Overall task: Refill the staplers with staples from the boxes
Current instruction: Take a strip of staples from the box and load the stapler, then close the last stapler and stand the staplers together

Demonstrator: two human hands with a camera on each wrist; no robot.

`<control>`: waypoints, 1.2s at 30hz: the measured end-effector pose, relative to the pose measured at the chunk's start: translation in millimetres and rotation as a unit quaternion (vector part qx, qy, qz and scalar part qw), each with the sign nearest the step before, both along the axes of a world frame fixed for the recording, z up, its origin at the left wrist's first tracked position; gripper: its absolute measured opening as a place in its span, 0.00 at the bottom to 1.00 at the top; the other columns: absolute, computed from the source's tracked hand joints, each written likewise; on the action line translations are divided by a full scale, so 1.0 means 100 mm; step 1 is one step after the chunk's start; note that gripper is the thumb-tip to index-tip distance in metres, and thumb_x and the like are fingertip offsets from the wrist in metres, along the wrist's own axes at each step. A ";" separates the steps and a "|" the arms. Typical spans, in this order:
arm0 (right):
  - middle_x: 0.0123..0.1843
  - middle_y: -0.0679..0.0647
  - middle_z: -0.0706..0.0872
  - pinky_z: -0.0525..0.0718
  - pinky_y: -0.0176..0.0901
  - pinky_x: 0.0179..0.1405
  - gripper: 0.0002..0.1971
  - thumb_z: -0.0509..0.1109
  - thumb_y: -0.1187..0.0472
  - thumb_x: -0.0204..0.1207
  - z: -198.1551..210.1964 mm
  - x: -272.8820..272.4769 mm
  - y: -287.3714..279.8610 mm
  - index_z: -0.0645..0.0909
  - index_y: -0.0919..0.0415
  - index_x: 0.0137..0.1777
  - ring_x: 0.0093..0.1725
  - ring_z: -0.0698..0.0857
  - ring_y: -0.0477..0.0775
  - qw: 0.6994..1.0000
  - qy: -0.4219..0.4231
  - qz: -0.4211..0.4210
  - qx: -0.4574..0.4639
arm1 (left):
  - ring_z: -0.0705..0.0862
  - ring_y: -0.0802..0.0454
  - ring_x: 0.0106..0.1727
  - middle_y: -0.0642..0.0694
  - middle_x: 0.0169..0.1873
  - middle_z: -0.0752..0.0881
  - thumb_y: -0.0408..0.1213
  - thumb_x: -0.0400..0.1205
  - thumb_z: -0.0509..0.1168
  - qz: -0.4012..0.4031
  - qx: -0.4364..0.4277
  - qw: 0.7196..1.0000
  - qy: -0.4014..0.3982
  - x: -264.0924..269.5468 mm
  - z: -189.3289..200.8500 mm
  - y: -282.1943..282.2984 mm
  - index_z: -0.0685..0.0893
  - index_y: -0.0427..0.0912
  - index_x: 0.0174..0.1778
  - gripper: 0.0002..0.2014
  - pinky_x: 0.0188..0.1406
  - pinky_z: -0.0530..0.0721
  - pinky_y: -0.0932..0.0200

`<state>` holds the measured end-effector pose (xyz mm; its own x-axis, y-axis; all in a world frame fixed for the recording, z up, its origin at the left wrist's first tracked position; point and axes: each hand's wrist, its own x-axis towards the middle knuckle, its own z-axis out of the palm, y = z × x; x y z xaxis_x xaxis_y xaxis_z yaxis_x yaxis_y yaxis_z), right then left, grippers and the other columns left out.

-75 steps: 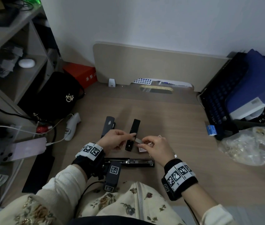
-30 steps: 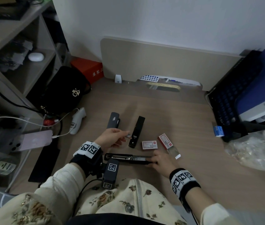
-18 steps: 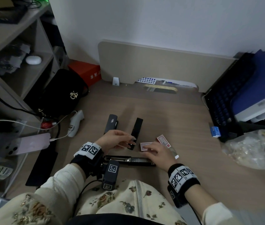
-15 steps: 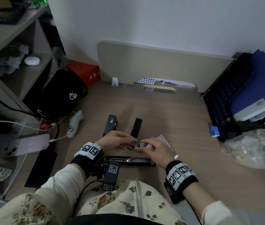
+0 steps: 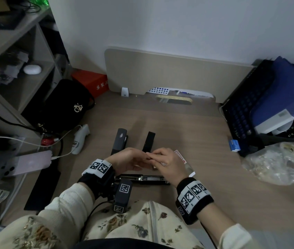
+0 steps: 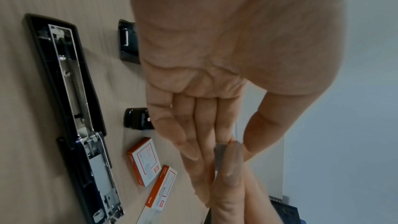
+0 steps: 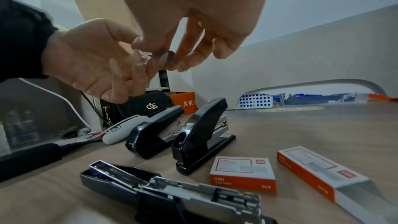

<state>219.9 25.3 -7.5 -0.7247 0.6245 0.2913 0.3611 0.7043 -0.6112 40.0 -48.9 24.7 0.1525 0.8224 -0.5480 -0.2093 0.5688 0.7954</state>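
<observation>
My left hand (image 5: 130,159) and right hand (image 5: 167,162) meet a little above the desk. Between them is a short grey staple strip (image 7: 164,57) (image 6: 220,156). The right hand (image 7: 193,14) pinches one end with thumb and fingers. The left hand (image 7: 90,57), palm up with straight fingers, holds the other end under its thumb. Below them a black stapler (image 5: 142,178) (image 7: 172,193) lies unfolded with its metal channel showing. Two closed black staplers (image 7: 155,130) (image 7: 202,134) stand behind. A closed orange-and-white staple box (image 7: 242,171) and a second box (image 7: 318,171) with its tray slid out lie to the right.
A black bag (image 5: 67,105), a white handheld device (image 5: 80,137) and a charging phone (image 5: 29,162) sit at the left by a shelf. A black crate (image 5: 241,112) with a blue item and a plastic bag (image 5: 277,162) fill the right. A beige panel (image 5: 169,72) closes the back.
My right hand has come off the desk near the unfolded stapler and boxes and risen to the left hand. It now pinches the strip that the left hand was holding.
</observation>
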 end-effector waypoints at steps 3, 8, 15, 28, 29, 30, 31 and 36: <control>0.45 0.42 0.86 0.71 0.31 0.44 0.11 0.68 0.49 0.74 -0.01 0.00 -0.01 0.89 0.47 0.51 0.43 0.76 0.43 0.999 0.028 -0.003 0.037 | 0.90 0.54 0.49 0.42 0.46 0.91 0.38 0.78 0.64 0.015 -0.013 1.000 -0.015 0.02 0.03 0.01 0.88 0.35 0.56 0.15 0.45 0.78 0.61; 0.39 0.44 0.86 0.74 0.38 0.40 0.09 0.70 0.52 0.70 -0.06 0.01 -0.02 0.90 0.52 0.38 0.40 0.76 0.44 0.996 0.067 -0.021 0.052 | 0.89 0.51 0.55 0.40 0.50 0.91 0.39 0.81 0.62 0.003 -0.043 0.999 -0.004 0.07 0.02 0.03 0.87 0.35 0.59 0.16 0.50 0.77 0.57; 0.38 0.45 0.87 0.72 0.38 0.41 0.06 0.72 0.54 0.68 -0.12 0.13 0.01 0.89 0.54 0.40 0.41 0.75 0.45 0.993 -0.005 0.032 0.112 | 0.87 0.42 0.59 0.35 0.53 0.89 0.44 0.71 0.66 0.010 -0.062 0.998 0.016 0.14 0.00 0.04 0.84 0.42 0.65 0.25 0.65 0.78 0.50; 0.34 0.47 0.79 0.79 0.49 0.47 0.07 0.81 0.58 0.64 -0.38 0.52 0.15 0.89 0.59 0.38 0.41 0.79 0.53 0.985 -0.137 -0.061 -0.085 | 0.89 0.51 0.48 0.45 0.52 0.92 0.35 0.86 0.58 0.141 -0.091 0.976 0.139 0.01 -0.13 -0.08 0.85 0.42 0.62 0.13 0.45 0.80 0.57; 0.35 0.48 0.80 0.78 0.49 0.50 0.07 0.81 0.57 0.65 -0.41 0.55 0.15 0.90 0.59 0.38 0.43 0.80 0.54 0.980 -0.164 -0.054 -0.098 | 0.90 0.51 0.47 0.45 0.52 0.92 0.35 0.86 0.58 0.152 -0.095 0.974 0.137 0.00 -0.15 -0.09 0.85 0.42 0.61 0.13 0.44 0.80 0.58; 0.36 0.50 0.82 0.77 0.48 0.52 0.08 0.80 0.56 0.66 -0.44 0.56 0.15 0.90 0.59 0.40 0.46 0.80 0.56 0.975 -0.191 -0.046 -0.108 | 0.90 0.52 0.46 0.46 0.51 0.92 0.36 0.86 0.58 0.156 -0.097 0.974 0.135 -0.01 -0.16 -0.10 0.85 0.42 0.61 0.13 0.44 0.81 0.58; 0.39 0.53 0.84 0.75 0.46 0.53 0.09 0.79 0.54 0.68 -0.48 0.57 0.15 0.90 0.59 0.42 0.49 0.80 0.56 0.969 -0.214 -0.039 -0.115 | 0.90 0.52 0.46 0.47 0.50 0.92 0.36 0.86 0.58 0.157 -0.099 0.973 0.134 -0.01 -0.17 -0.11 0.85 0.42 0.61 0.12 0.44 0.81 0.58; 0.44 0.56 0.86 0.72 0.44 0.51 0.11 0.76 0.52 0.71 -0.57 0.56 0.14 0.89 0.59 0.45 0.50 0.79 0.56 0.968 -0.234 -0.034 -0.085 | 0.90 0.51 0.49 0.46 0.53 0.92 0.38 0.87 0.57 0.157 -0.108 0.972 0.138 0.00 -0.15 -0.15 0.84 0.43 0.60 0.13 0.40 0.79 0.59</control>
